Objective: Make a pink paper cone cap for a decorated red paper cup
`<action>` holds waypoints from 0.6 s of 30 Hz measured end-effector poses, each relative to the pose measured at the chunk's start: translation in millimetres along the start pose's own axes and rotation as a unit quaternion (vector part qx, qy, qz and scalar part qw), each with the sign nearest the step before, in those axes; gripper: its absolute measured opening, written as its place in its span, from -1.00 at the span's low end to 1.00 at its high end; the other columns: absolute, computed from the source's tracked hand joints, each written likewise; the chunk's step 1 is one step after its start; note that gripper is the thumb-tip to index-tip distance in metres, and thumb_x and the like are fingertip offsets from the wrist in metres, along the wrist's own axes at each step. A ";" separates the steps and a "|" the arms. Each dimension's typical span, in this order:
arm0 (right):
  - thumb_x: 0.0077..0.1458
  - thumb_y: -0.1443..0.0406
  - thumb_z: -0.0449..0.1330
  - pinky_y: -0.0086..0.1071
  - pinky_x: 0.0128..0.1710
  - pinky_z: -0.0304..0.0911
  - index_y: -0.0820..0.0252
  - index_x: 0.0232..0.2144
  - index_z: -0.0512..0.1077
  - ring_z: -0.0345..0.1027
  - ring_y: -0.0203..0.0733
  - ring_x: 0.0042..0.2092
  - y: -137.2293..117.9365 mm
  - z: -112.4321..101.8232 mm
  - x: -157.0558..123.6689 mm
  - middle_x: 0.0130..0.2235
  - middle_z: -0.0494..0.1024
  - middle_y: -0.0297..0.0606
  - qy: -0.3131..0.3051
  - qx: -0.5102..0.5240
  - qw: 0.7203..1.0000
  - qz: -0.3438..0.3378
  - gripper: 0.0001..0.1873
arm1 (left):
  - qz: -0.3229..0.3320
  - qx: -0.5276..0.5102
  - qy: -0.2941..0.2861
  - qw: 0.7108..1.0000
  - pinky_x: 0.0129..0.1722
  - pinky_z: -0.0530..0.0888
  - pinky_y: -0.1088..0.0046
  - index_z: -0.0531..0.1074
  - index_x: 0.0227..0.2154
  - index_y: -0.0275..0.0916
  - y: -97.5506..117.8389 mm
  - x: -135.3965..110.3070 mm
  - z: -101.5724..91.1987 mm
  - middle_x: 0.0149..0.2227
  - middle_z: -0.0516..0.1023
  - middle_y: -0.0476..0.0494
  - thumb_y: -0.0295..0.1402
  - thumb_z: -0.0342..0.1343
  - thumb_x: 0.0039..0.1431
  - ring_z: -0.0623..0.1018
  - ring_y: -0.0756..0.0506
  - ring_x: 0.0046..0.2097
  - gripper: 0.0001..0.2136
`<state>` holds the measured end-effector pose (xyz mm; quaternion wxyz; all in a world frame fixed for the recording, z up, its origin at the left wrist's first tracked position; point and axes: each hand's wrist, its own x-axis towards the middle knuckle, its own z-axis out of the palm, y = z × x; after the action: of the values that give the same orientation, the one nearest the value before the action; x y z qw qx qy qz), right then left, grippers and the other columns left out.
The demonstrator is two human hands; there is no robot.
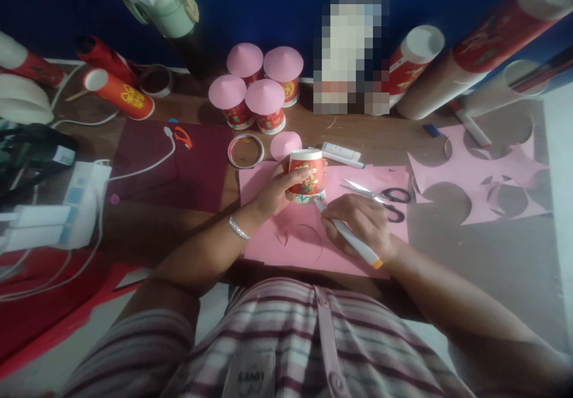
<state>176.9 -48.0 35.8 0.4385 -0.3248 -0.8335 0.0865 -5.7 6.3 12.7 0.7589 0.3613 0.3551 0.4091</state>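
Dark blue wall (268,4) backs a wooden surface (367,126) bearing pink paper (277,249); the left hand (276,190) clasps a red cup (317,177), the right hand (367,219) a white pen-shaped tool (356,243).

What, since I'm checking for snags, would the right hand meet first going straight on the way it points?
Most likely the cup in the left hand: the white tool in the right hand points toward the cup's lower edge. Whether its tip touches is hard to tell.

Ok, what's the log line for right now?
Left hand: holds red cup | right hand: holds white tool, tip near cup's lower edge | scissors: on pink paper | behind: four cone-topped cups
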 end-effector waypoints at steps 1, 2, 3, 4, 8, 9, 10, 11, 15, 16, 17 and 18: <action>0.16 0.46 0.22 -0.40 -0.48 0.40 0.14 -0.26 0.37 0.47 -0.26 -0.45 0.0 0.2 0.0 -0.44 0.54 -0.35 0.001 0.002 1.000 0.001 -0.85 | 0.001 -0.002 -0.001 1.000 -0.08 0.56 0.32 0.55 -0.11 -0.22 -0.3 0.1 -0.3 -0.08 0.64 -0.23 -0.17 0.27 0.13 0.61 -0.22 -0.02 -0.68; 0.15 0.47 0.23 -0.40 -0.48 0.40 0.15 -0.26 0.37 0.47 -0.26 -0.45 0.1 0.4 -0.1 -0.44 0.54 -0.34 0.001 0.005 1.000 0.003 -0.84 | 0.003 -0.005 -0.001 1.000 -0.07 0.56 0.32 0.55 -0.11 -0.22 -0.8 0.2 -0.6 -0.08 0.64 -0.22 -0.18 0.27 0.13 0.61 -0.21 -0.02 -0.69; 0.15 0.47 0.23 -0.40 -0.48 0.40 0.15 -0.26 0.38 0.47 -0.25 -0.45 0.2 0.6 -0.1 -0.44 0.54 -0.33 0.001 0.007 1.000 0.004 -0.84 | 0.002 -0.008 -0.002 1.000 -0.07 0.56 0.31 0.55 -0.11 -0.22 -1.1 0.3 -0.9 -0.08 0.64 -0.22 -0.18 0.28 0.12 0.61 -0.21 -0.02 -0.69; 0.14 0.47 0.23 -0.40 -0.47 0.40 0.16 -0.26 0.38 0.47 -0.25 -0.45 0.2 0.6 -0.1 -0.44 0.54 -0.33 0.001 0.008 1.000 0.005 -0.84 | 0.000 -0.009 -0.003 1.000 -0.07 0.56 0.31 0.55 -0.11 -0.22 -1.4 0.3 -1.1 -0.08 0.63 -0.23 -0.18 0.28 0.12 0.61 -0.20 -0.03 -0.69; 0.13 0.48 0.20 -0.41 -0.48 0.38 0.14 -0.28 0.37 0.46 -0.26 -0.46 -1.1 -0.6 0.5 -0.45 0.54 -0.35 -0.008 0.015 1.000 0.010 -0.83 | -0.003 -0.005 -0.004 1.000 -0.13 0.57 0.33 0.55 -0.10 -0.22 -0.5 -0.2 -0.8 -0.08 0.63 -0.24 -0.17 0.27 0.13 0.61 -0.21 -0.04 -0.68; 0.13 0.49 0.20 -0.41 -0.48 0.37 0.14 -0.29 0.37 0.45 -0.27 -0.47 -1.8 -1.1 0.6 -0.46 0.53 -0.36 -0.013 0.016 1.000 0.013 -0.83 | -0.002 -0.005 -0.005 1.000 -0.16 0.57 0.34 0.55 -0.11 -0.21 -0.2 -0.3 -0.7 -0.09 0.63 -0.23 -0.17 0.27 0.13 0.62 -0.21 -0.06 -0.68; 0.13 0.49 0.19 -0.41 -0.48 0.37 0.13 -0.30 0.36 0.44 -0.28 -0.48 -2.6 -1.7 0.7 -0.46 0.52 -0.37 -0.018 0.015 1.000 0.016 -0.83 | -0.001 -0.004 -0.007 1.000 -0.19 0.58 0.34 0.55 -0.11 -0.21 0.0 -0.3 -0.7 -0.11 0.63 -0.22 -0.18 0.27 0.13 0.62 -0.20 -0.08 -0.69; 0.12 0.49 0.18 -0.41 -0.48 0.36 0.12 -0.30 0.35 0.42 -0.29 -0.48 -3.4 -2.2 0.7 -0.47 0.52 -0.39 -0.024 0.014 0.999 0.021 -0.83 | 0.000 -0.003 -0.011 1.000 -0.20 0.58 0.35 0.56 -0.11 -0.21 -0.1 -0.2 -0.9 -0.12 0.63 -0.22 -0.18 0.27 0.13 0.62 -0.19 -0.10 -0.69; 0.12 0.49 0.19 -0.41 -0.48 0.34 0.13 -0.32 0.34 0.40 -0.30 -0.50 -5.4 -3.3 -0.2 -0.47 0.52 -0.39 -0.031 0.015 0.999 0.036 -0.83 | 0.007 -0.005 -0.023 1.000 -0.22 0.58 0.36 0.55 -0.08 -0.20 -2.2 0.8 -2.6 -0.09 0.63 -0.21 -0.20 0.26 0.14 0.62 -0.18 -0.11 -0.69; 0.12 0.49 0.19 -0.41 -0.48 0.34 0.13 -0.32 0.34 0.40 -0.30 -0.50 -5.5 -3.3 -0.5 -0.47 0.52 -0.39 -0.032 0.017 0.999 0.037 -0.83 | 0.008 -0.006 -0.022 1.000 -0.22 0.58 0.36 0.55 -0.06 -0.20 -2.5 1.0 -2.8 -0.08 0.63 -0.22 -0.20 0.26 0.14 0.61 -0.18 -0.11 -0.68; 0.12 0.48 0.19 -0.41 -0.49 0.33 0.13 -0.32 0.34 0.40 -0.30 -0.50 -5.6 -3.3 -0.7 -0.47 0.53 -0.39 -0.032 0.017 0.999 0.037 -0.83 | 0.007 -0.006 -0.020 1.000 -0.23 0.59 0.36 0.55 -0.06 -0.20 -2.5 1.0 -2.8 -0.07 0.62 -0.22 -0.20 0.27 0.13 0.61 -0.19 -0.11 -0.66; 0.12 0.48 0.19 -0.41 -0.49 0.32 0.13 -0.32 0.34 0.40 -0.30 -0.50 -5.5 -3.3 -0.7 -0.47 0.53 -0.39 -0.033 0.016 0.999 0.038 -0.84 | 0.005 -0.004 -0.017 1.000 -0.23 0.59 0.36 0.55 -0.06 -0.21 -2.2 1.0 -2.6 -0.07 0.63 -0.23 -0.19 0.27 0.12 0.61 -0.19 -0.11 -0.66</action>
<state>177.2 -53.2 39.6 0.4125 -0.3459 -0.8331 0.1273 -6.7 7.0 9.3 0.7645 0.3671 0.3385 0.4076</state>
